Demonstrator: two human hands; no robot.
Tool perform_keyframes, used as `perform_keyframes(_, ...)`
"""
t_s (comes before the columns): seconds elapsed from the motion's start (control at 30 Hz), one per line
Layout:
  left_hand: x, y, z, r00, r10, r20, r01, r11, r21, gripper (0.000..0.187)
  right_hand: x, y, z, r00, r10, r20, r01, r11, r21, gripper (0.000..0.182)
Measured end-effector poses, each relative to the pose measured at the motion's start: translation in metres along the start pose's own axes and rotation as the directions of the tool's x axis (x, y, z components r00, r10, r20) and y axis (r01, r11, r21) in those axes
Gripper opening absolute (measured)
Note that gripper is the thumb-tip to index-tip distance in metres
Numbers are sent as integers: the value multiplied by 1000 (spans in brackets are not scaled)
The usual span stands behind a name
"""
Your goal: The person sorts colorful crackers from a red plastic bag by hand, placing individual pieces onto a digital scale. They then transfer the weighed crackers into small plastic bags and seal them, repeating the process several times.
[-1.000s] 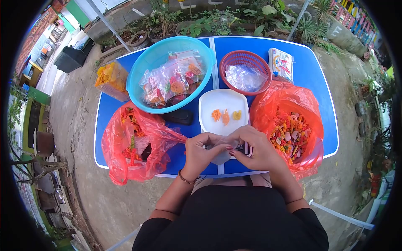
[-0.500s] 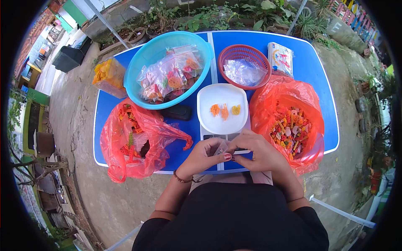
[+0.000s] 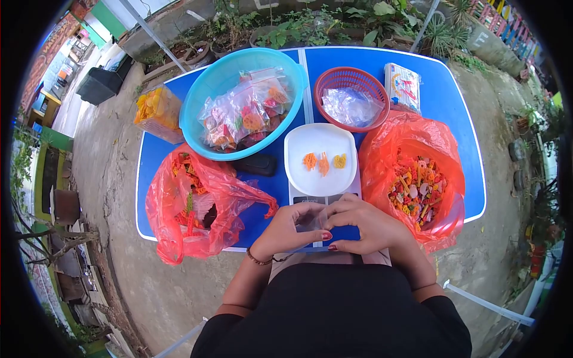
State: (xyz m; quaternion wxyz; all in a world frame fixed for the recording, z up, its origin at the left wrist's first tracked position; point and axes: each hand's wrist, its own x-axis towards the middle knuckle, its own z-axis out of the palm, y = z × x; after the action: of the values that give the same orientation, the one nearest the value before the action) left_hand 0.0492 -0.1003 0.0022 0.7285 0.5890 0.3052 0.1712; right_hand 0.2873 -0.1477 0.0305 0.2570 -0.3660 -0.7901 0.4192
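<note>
Close to my body, at the table's front, my left hand (image 3: pixel 289 228) grips a small clear plastic bag (image 3: pixel 309 222), its thumb along the near side. My right hand (image 3: pixel 369 225) meets it from the other side, with curled fingers at the bag's edge and the thumb lower down. The bag's far part is partly covered by my fingers. Just beyond them stands a kitchen scale (image 3: pixel 352 188), its display mostly hidden. On it rests a white tray (image 3: pixel 322 132) bearing two orange snack pieces (image 3: pixel 310 161) and a yellow one (image 3: pixel 339 161).
Red plastic bags of colourful snacks stand left (image 3: pixel 164 224) and right (image 3: pixel 444 224). Behind are a turquoise basin (image 3: pixel 197 95) of filled packets, a red basket (image 3: pixel 319 83) of clear bags, a white package (image 3: pixel 403 88), and a tub of yellow pieces (image 3: pixel 158 113). A dark case (image 3: pixel 258 165) lies by the basin.
My fingers have spread further around the clear bag, and my right thumb has come away from the left one. The table's contents sit slightly lower in view.
</note>
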Motion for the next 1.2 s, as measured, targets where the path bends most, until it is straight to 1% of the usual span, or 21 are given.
perform_keyframes(0.1,-1,1,-1,1000,21,-19,-20,997,79,53,2,1,1,1000,3,-11,-3,1000,12,37)
perform_keyframes(0.17,-1,1,-2,1000,-9,-27,11,996,93,51,4,1,-1,1000,-20,-15,20,1000,21,36)
perform_keyframes(0.2,-1,1,-3,999,-23,-31,26,995,100,50,5,2,-1,998,-12,-62,16,998,61,35)
perform_keyframes(0.27,0,-7,-3,994,-2,-106,8,998,57,49,8,4,0,988,9,-156,13,990,141,33)
perform_keyframes(0.3,1,-10,-3,990,9,-143,-4,999,36,49,10,6,-2,980,57,-193,-28,989,147,32)
perform_keyframes(0.37,3,-13,-2,953,135,-269,-91,981,172,50,16,11,-6,953,152,-263,-110,979,169,30)
perform_keyframes(0.4,3,-14,-2,925,201,-324,-124,962,242,51,21,18,-5,926,117,-360,-126,992,-3,30)
perform_keyframes(0.43,2,-11,-2,928,186,-324,-110,965,239,55,28,27,-2,892,62,-447,-155,972,-174,30)
perform_keyframes(0.47,2,-10,-3,915,230,-331,-133,947,291,57,35,34,0,854,-11,-520,-195,920,-339,30)
perform_keyframes(0.5,1,-8,-3,901,273,-336,-154,927,343,59,41,37,2,821,-1,-571,-277,874,-400,31)
perform_keyframes(0.53,1,-7,-4,887,316,-338,-172,903,393,61,47,37,3,808,11,-589,-315,853,-416,32)
perform_keyframes(0.6,0,-1,-2,833,436,-341,-198,810,552,66,55,37,6,781,37,-624,-390,809,-440,33)
perform_keyframes(0.63,0,-1,-1,804,493,-333,-203,753,626,68,56,39,7,780,33,-625,-389,807,-443,34)
perform_keyframes(0.7,-1,-3,0,757,559,-339,-180,676,715,70,58,42,9,779,22,-626,-387,803,-453,35)
perform_keyframes(0.8,-1,-7,1,692,634,-344,-107,562,820,70,54,43,7,769,7,-639,-342,849,-402,34)
perform_keyframes(0.87,1,-8,1,666,663,-342,-60,504,862,70,50,40,8,739,106,-665,-286,943,-168,28)
perform_keyframes(0.9,2,-10,2,660,670,-340,-41,484,874,69,47,38,9,726,158,-669,-252,967,-46,25)
perform_keyframes(1.0,5,-14,4,639,685,-349,-1,455,890,69,43,20,13,687,252,-681,-158,967,199,18)
perform_keyframes(1.13,8,-15,8,623,693,-363,19,450,893,69,39,10,21,711,172,-682,-121,985,122,17)
perform_keyframes(1.2,9,-14,9,624,698,-352,3,448,894,69,38,14,25,726,131,-675,-118,991,65,18)
